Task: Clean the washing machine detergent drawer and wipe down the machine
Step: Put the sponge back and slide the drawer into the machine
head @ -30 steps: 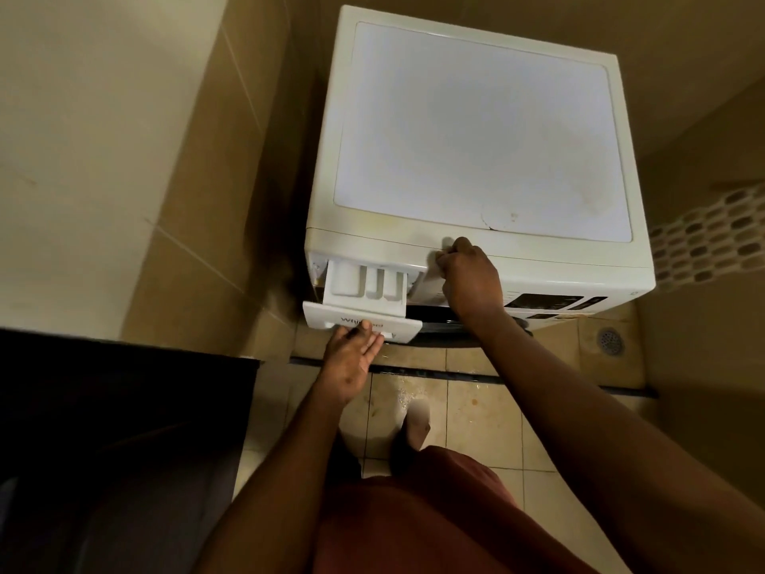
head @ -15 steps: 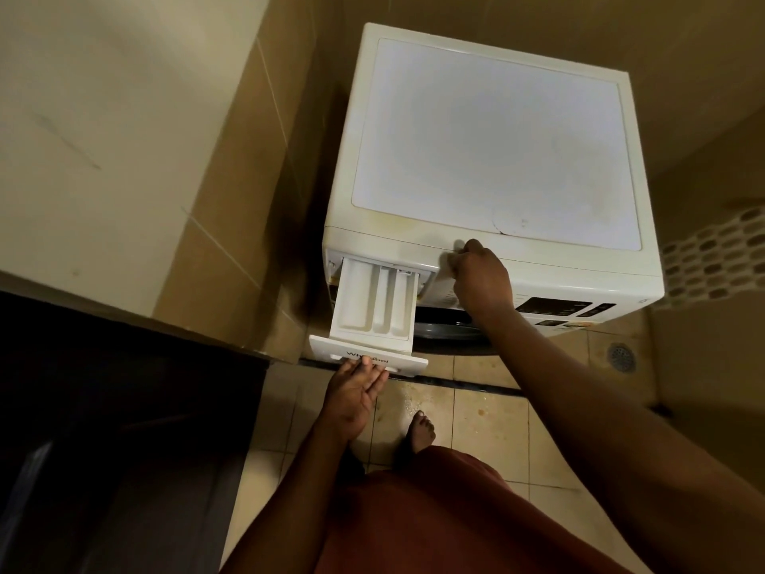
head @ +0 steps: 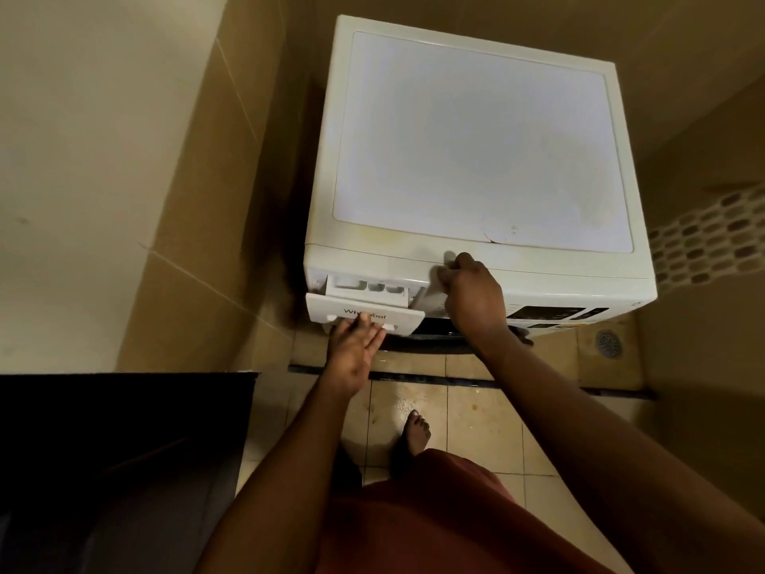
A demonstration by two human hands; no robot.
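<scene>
The white front-loading washing machine stands in a tiled corner, seen from above. Its detergent drawer at the top left of the front sticks out a short way, showing the tops of its compartments. My left hand touches the drawer's front panel at the handle recess, with straight fingers and the thumb over the logo. My right hand rests on the machine's front top edge just right of the drawer, fingers curled, with nothing visible in it.
A dark control display sits right of my right hand. Tiled walls close in on the left and right. A dark black surface fills the lower left. My bare foot stands on wet floor tiles, and a floor drain lies at the right.
The drawer stood pulled far out half a second ago and now sits much further in, my left hand moving with it. My right hand stays on the top edge.
</scene>
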